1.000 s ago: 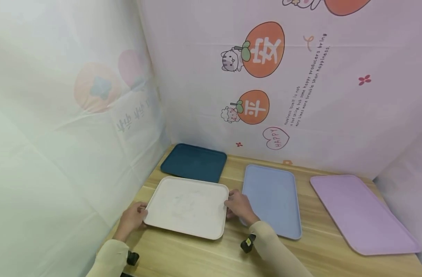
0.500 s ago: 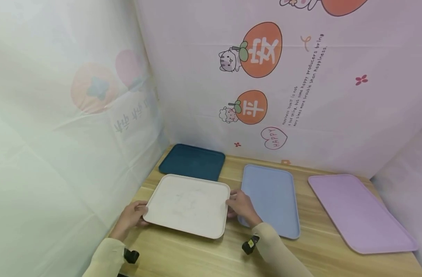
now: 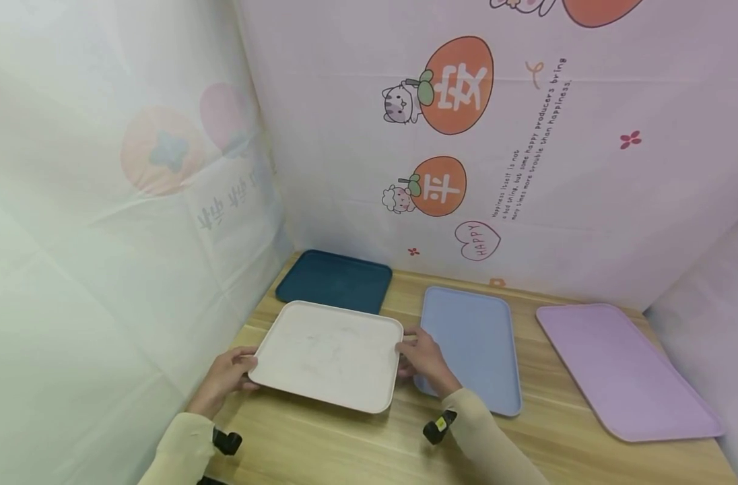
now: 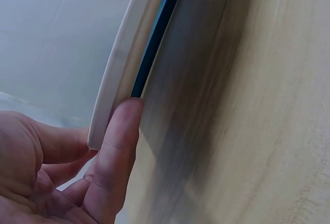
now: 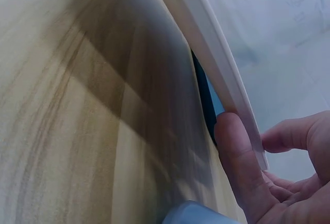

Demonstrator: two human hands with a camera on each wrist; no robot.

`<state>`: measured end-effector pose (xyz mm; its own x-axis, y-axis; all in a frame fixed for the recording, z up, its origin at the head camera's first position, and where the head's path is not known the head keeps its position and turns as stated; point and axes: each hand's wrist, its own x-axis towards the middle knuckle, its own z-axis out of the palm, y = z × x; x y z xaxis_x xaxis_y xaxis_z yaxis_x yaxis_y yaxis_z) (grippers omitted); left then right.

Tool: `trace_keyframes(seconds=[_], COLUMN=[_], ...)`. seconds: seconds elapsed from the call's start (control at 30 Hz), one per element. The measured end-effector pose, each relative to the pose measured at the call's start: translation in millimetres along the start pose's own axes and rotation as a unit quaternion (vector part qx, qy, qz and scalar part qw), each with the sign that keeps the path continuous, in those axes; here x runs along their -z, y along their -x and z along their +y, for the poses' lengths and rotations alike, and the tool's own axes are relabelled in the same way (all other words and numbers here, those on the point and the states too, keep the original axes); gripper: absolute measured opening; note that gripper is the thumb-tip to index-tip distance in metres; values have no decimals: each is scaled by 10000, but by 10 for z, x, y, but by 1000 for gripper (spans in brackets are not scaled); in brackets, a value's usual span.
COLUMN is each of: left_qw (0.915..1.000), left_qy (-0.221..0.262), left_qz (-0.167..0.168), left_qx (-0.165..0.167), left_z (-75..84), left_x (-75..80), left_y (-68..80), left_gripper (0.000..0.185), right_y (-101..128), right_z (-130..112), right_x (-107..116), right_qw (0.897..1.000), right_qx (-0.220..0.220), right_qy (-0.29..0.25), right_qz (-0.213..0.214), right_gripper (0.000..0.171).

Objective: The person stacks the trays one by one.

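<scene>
above the wooden table (image 3: 308,448), your white tray (image 3: 326,357) is held clear, nearer you than the teal tray (image 3: 339,279); it looks light, stiff and perhaps slippery. your left hand (image 3: 225,377) and right hand (image 3: 426,358) grip its opposite short sides, a balanced hold, thumbs on top, fingers underneath.

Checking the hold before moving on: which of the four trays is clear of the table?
The white tray, held up between the left hand and right hand; the dark teal tray, blue tray and lilac tray all lie on the table.
</scene>
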<state>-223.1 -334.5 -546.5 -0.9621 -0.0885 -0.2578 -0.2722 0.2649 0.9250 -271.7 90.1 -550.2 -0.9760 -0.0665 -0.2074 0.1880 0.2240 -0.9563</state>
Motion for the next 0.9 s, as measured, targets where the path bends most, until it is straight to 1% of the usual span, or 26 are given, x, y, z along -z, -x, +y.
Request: trace_keyframes(seconds=[0.17,0.33,0.63,0.83,0.9], left_qw=[10000,9998,9993,9996,9997], left_qy=[-47,-204,-330,-261,-199], left_qz=[37,-46,-141,3,64], left_qx=[68,66,50,51,98], left_z=[4,24,48,34,33], left_x=[-4,3,-24,-94,-126], left_y=[-18,-23,-49,-59,-63], left_gripper=[46,46,46,48,49], right_y=[-36,-44,-52,-77,-78], right_z=[3,-3,28,87,95], right_x=[41,77,130,137,142], right_qw=[10000,9998,9998,9995,9993], right_qx=[-64,-119,-116,-101,-70], right_qy=[-11,-37,-153,-283,-353], right_qz=[-33,-128,-85,-110,-125], right_gripper=[46,45,40,37,36])
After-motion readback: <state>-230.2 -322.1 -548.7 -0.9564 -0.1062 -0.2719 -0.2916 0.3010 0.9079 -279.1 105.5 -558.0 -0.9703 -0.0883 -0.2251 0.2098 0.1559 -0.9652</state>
